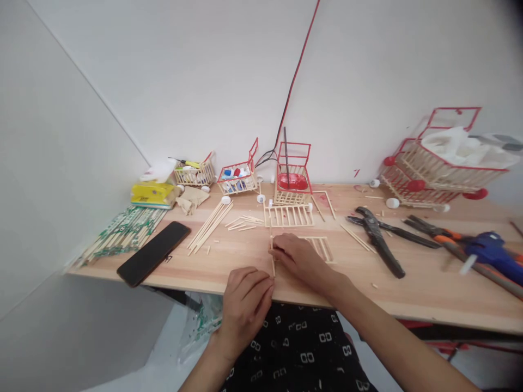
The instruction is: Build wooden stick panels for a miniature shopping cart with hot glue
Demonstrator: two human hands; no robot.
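My right hand (297,257) rests on the wooden table (429,272), fingers pinched on a thin wooden stick (273,261) that lies front to back. My left hand (247,301) sits at the table's near edge with its fingers closed at the stick's near end. Under my right hand lies a small ladder-like stick panel (322,247). A second, wider stick panel (289,216) lies just beyond it.
A black phone (154,252) and packs of chopsticks (122,231) lie at the left, loose sticks (210,226) in the middle. Small stick carts (238,179) stand along the wall, a large one (433,169) at the right. Black pliers (379,239), cutters (437,234) and a blue glue gun (494,253) lie at the right.
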